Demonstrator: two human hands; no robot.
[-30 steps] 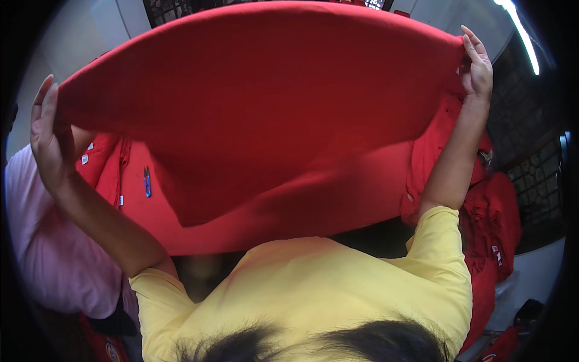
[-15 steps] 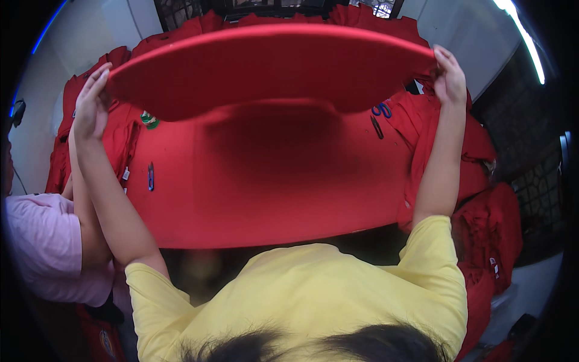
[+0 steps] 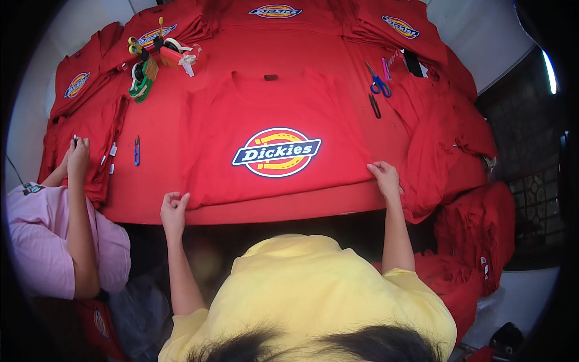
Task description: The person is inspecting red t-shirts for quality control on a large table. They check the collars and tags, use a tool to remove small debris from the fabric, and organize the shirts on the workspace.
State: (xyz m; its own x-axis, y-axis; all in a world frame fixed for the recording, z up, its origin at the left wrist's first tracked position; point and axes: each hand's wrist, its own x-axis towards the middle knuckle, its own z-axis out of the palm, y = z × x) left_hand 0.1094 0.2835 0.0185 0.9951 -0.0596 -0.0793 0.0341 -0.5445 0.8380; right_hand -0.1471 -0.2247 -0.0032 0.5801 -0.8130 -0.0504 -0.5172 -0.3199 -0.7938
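Observation:
A red T-shirt (image 3: 211,151) lies spread on the red-covered table (image 3: 157,196), its neckline at the far side and a printed emblem with a dark-edged band in its middle. My left hand (image 3: 174,212) pinches the near left corner of the shirt. At the near right corner, the fingers of my right hand (image 3: 386,178) are closed on the fabric. The near edge of the shirt runs between my hands, slightly above the table's front edge.
Blue-handled scissors (image 3: 379,85) and dark snips (image 3: 375,106) lie right of the shirt; blue snips (image 3: 137,151) lie left. Beyond stands a green tape dispenser (image 3: 142,81). Folded red shirts (image 3: 449,139) line the table's sides and back. A co-worker in pink (image 3: 54,241) handles red cloth at left.
The red T-shirt, held up high and stretched between my hands before, now lies flat on the table. Both hands came down and nearer to me. The co-worker's hands now show at left.

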